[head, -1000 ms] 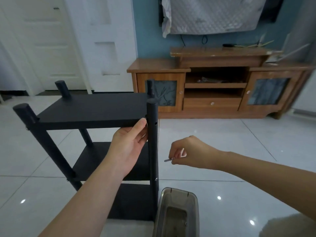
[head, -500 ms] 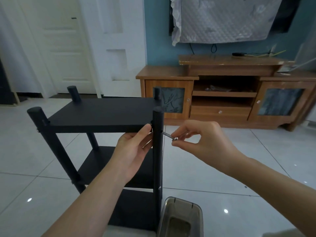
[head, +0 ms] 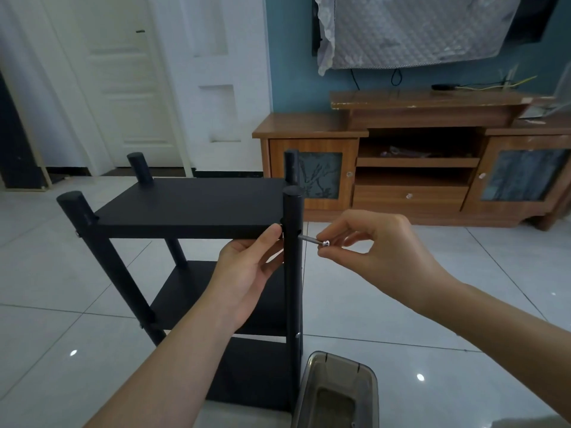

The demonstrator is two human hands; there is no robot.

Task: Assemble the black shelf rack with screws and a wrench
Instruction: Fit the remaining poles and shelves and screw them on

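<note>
The black shelf rack [head: 191, 208] stands on the tiled floor, three boards between four round posts. My left hand [head: 247, 267] holds the front edge of the top board beside the near right post [head: 293, 273], thumb on the board's edge and fingers underneath. My right hand [head: 370, 251] pinches a silver screw [head: 313, 240] by its head. The screw's tip sits at a hole in the right side of that post, level with the top board. No wrench is in view.
A smoky plastic container [head: 336, 393] sits on the floor just right of the rack's base. A wooden TV cabinet [head: 417, 159] lines the far wall under a covered screen. White doors [head: 123, 88] stand at the back left. Glossy floor tiles surround the rack.
My right hand rose from waist height with the screw and brought it leftward to the post's hole. My left hand stayed on the top board. The view shifted slightly.
</note>
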